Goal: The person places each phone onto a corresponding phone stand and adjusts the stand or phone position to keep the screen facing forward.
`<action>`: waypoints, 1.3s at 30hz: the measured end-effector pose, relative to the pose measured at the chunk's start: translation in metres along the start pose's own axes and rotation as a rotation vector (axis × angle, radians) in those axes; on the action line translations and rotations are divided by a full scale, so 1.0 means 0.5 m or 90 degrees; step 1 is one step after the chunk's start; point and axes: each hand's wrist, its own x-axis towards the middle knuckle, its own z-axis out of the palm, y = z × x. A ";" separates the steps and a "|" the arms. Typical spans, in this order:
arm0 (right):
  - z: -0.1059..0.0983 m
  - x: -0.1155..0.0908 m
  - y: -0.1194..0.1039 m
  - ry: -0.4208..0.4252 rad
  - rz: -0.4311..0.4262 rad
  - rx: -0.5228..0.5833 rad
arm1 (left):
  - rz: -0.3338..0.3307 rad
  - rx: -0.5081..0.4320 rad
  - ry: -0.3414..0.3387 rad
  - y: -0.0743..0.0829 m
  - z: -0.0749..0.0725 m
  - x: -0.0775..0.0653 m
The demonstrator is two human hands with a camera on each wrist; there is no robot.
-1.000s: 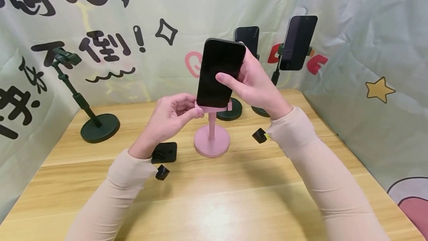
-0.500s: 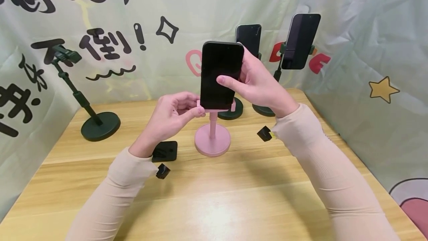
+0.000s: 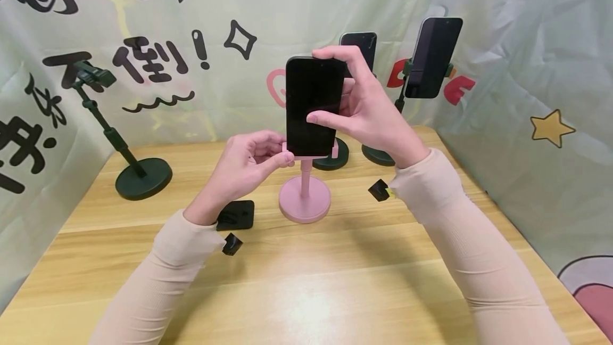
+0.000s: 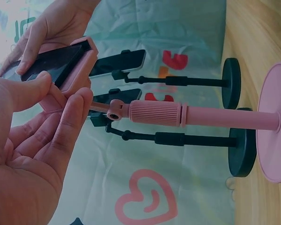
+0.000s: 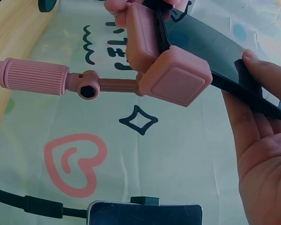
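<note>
A black smartphone [image 3: 306, 95] stands upright in the clamp [image 5: 178, 77] of a pink phone stand [image 3: 305, 201]. My right hand [image 3: 373, 108] holds the phone by its right side, thumb on the screen, index finger bent over the top edge. At the clamp's left end, my left hand [image 3: 246, 166] pinches the pink holder between thumb and fingers. In the left wrist view, the left thumb and fingers [image 4: 72, 117] meet at the holder's lower corner. The right wrist view shows the clamp's pink blocks against the phone's lower end. The phone's back is mostly hidden.
Two dark green stands with phones [image 3: 433, 57] stand behind on the right. A third green stand [image 3: 143, 177], without a phone, is at the left. A flat black phone-like object [image 3: 237, 214] lies by my left wrist on the wooden table [image 3: 306, 281]. Printed cloth hangs behind.
The phone has gone from tilted to nearly upright along with the pink clamp. My right index finger has moved from the side onto the phone's top edge. My left hand has barely moved.
</note>
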 end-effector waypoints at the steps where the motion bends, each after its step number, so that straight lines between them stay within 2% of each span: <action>1: 0.000 0.000 0.000 0.001 -0.001 0.000 | 0.002 -0.001 0.001 0.000 0.001 0.000; 11: 0.000 0.002 0.000 -0.024 0.018 -0.022 | 0.000 -0.010 0.024 -0.002 0.008 -0.001; 18: 0.002 -0.003 0.013 -0.031 0.001 -0.026 | 0.011 0.009 0.037 -0.003 0.014 -0.005; 24: 0.003 -0.006 0.020 -0.028 -0.003 -0.032 | 0.033 0.006 0.058 -0.007 0.020 -0.005; 39: 0.017 -0.022 0.032 -0.023 0.010 -0.032 | 0.054 -0.014 0.087 -0.015 0.025 -0.009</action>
